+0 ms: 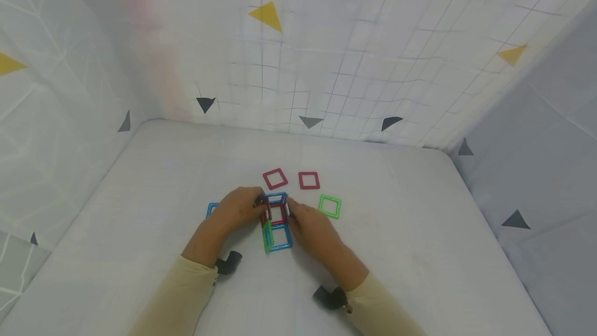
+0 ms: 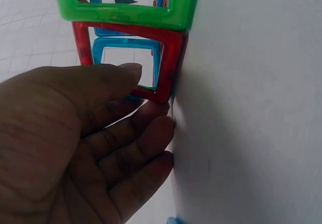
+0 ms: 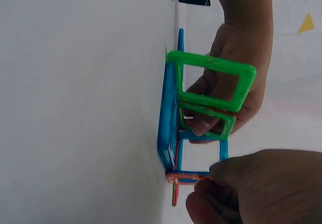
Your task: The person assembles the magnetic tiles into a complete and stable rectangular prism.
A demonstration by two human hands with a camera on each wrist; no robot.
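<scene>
A small open structure of square magnetic tiles stands between my hands. A red tile [image 1: 278,223] and a blue tile [image 1: 281,247] lie flat as its base, with a green tile [image 1: 267,237] upright on the left and a blue tile [image 1: 275,194] upright at the back. My left hand [image 1: 240,206] pinches an upright red tile [image 2: 173,58], thumb on its near face, other fingers partly hidden. On the opposite side, my right hand [image 1: 317,227] pinches the edge of an upright tile [image 3: 188,175], reddish orange where seen edge-on; its face is mostly hidden.
Behind the structure lie two loose red tiles, one on the left [image 1: 266,181] and one on the right [image 1: 310,187]. A green tile [image 1: 331,197] lies right of them. Another blue tile [image 1: 208,210] is partly covered by my left hand. White cloth covers the table [image 1: 410,253].
</scene>
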